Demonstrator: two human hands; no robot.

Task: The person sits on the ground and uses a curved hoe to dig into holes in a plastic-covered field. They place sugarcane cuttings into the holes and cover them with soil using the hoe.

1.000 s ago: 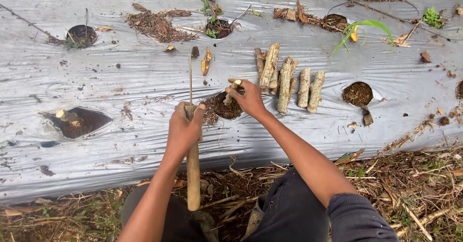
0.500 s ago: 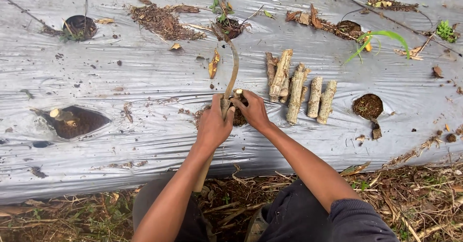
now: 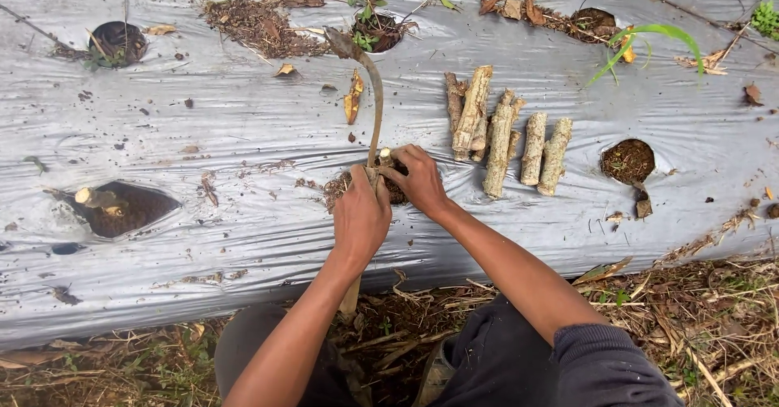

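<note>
Silver-grey plastic sheeting [image 3: 203, 236] covers the raised bed in front of me, dotted with round planting holes and scattered with dry leaves and bark crumbs. My left hand [image 3: 361, 216] is closed tight around the wooden handle [image 3: 350, 297] of a sickle [image 3: 374, 99]; the handle runs down past my wrist toward my knees, and the thin curved blade rises away from me across the sheet, its tip lying near a hole with a small green plant [image 3: 375, 30]. My right hand [image 3: 418, 178] is curled with fingers bent, pinching a short stem cutting [image 3: 385, 158] whose pale cut end shows just above my fingertips. That cutting stands in the planting hole [image 3: 345, 186] right between my two hands, where loose brown soil spills onto the plastic; the hands are almost touching each other there. Just beyond my right hand lies a row of stem cuttings [image 3: 503, 135], greyish and knobbly, lined up side by side on the sheet. Further right is another open hole [image 3: 627, 161] filled with dark soil. Off to my left a larger torn hole [image 3: 122, 206] already has a cutting stuck in it, its pale end poking out. Near me the sheet ends at ground strewn with dry grass and twigs [image 3: 714, 326]
</note>
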